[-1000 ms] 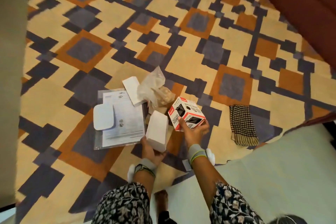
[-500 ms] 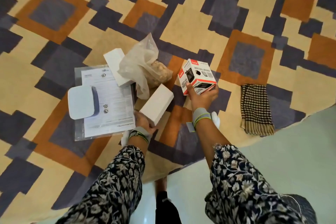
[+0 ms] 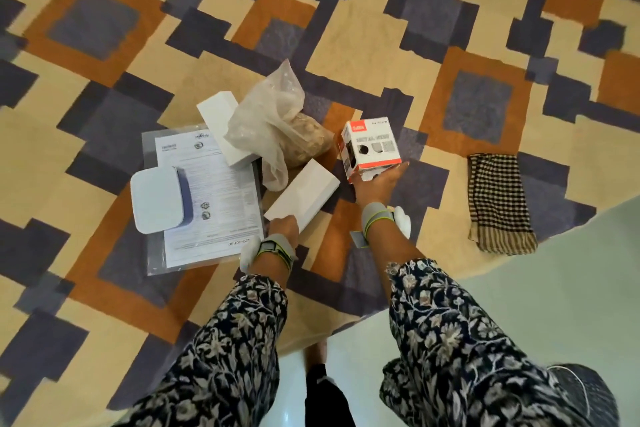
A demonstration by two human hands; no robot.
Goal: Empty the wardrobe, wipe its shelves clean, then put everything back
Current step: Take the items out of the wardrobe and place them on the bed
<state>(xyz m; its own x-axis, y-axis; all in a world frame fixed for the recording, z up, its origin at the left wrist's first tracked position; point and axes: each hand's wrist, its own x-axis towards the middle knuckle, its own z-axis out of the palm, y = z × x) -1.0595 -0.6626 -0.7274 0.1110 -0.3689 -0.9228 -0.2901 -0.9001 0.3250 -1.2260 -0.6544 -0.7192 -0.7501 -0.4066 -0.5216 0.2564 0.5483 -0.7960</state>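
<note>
Wardrobe items lie on the patterned rug (image 3: 363, 55). My left hand (image 3: 282, 227) grips the near end of a long white box (image 3: 303, 196), which lies close to the rug. My right hand (image 3: 375, 182) holds a red-and-white printed carton (image 3: 370, 146) by its near bottom edge. Behind them sits a clear plastic bag (image 3: 273, 121) with beige contents, leaning on a second white box (image 3: 221, 128). A plastic sleeve with printed papers (image 3: 214, 204) lies to the left with a white square device (image 3: 156, 199) on top.
A black-and-cream checked cloth (image 3: 497, 203) lies folded on the rug to the right. Pale smooth floor (image 3: 554, 288) begins at the rug's edge near my right arm. My floral sleeves fill the lower frame.
I have leaned in closer to the pile, so everything looks larger. Both hands have lowered their boxes toward the rug, and the carton has turned its printed side up.
</note>
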